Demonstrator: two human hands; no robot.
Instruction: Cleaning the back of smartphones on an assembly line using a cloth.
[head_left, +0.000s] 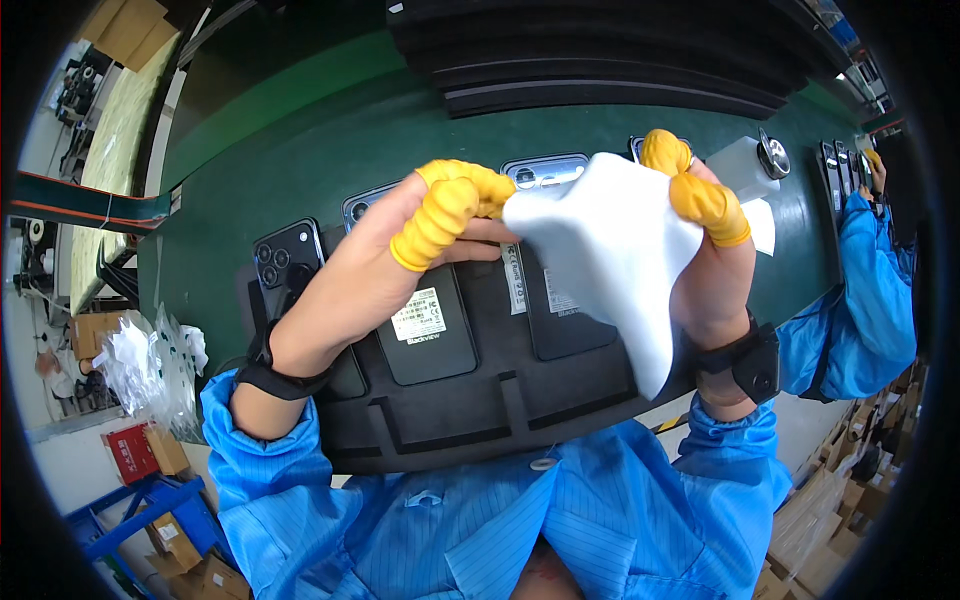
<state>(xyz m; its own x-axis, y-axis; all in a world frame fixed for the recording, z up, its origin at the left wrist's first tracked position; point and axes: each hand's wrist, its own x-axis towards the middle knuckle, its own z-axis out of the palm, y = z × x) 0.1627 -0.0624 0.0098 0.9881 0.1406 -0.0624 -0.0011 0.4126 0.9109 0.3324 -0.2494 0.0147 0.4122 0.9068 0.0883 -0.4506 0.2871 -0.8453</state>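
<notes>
On the green table (205, 245), a black foam tray (450, 433) keeps phones (432, 362) apart, seemingly against scratching. Above them, a white cloth (622, 225) hangs, pinched by left hand (425, 222) and right hand (714, 235); yellow finger covers (666, 152) probably keep it clean.

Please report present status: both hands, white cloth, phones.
Left fingers and right fingers both gripping white cloth. Cloth hangs between them, above black tray. Cloth partly hides one black phone.

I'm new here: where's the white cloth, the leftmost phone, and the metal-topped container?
White cloth (622, 225): head view, on its draped middle.
Leftmost phone (287, 259): head view, on its camera block.
Metal-topped container (737, 166): head view, on its pale body.
</notes>
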